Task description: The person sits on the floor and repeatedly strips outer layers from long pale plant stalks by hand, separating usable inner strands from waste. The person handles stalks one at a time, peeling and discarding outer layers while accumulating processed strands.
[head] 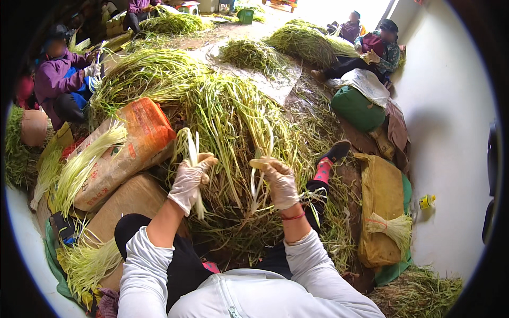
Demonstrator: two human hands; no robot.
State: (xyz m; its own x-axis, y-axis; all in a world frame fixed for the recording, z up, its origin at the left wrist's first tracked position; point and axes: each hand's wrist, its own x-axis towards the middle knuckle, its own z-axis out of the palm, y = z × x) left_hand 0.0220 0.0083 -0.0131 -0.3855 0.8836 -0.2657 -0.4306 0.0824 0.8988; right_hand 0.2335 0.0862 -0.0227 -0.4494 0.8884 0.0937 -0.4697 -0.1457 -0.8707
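Observation:
My left hand [194,179], in a thin whitish glove, grips a small bunch of pale chive-like stalks [192,149]. Their white ends stick up above the fist and the other ends hang below it. My right hand [278,179], also gloved, pinches some stalks [254,187] between thumb and fingers, with white strands dangling under it. The two hands are a short way apart, thumbs facing each other. Beneath and beyond them spreads a large heap of yellow-green leafy stalks [222,107], with brown dry leaves mixed in.
Left, pale bundles [93,163] rest on an orange-printed sack [135,135] and a brown package [131,206]. Right, a tied bundle [387,228] lies on a yellow package [379,190] near a drink bottle [427,201]. People [61,79] sit among more heaps [302,43].

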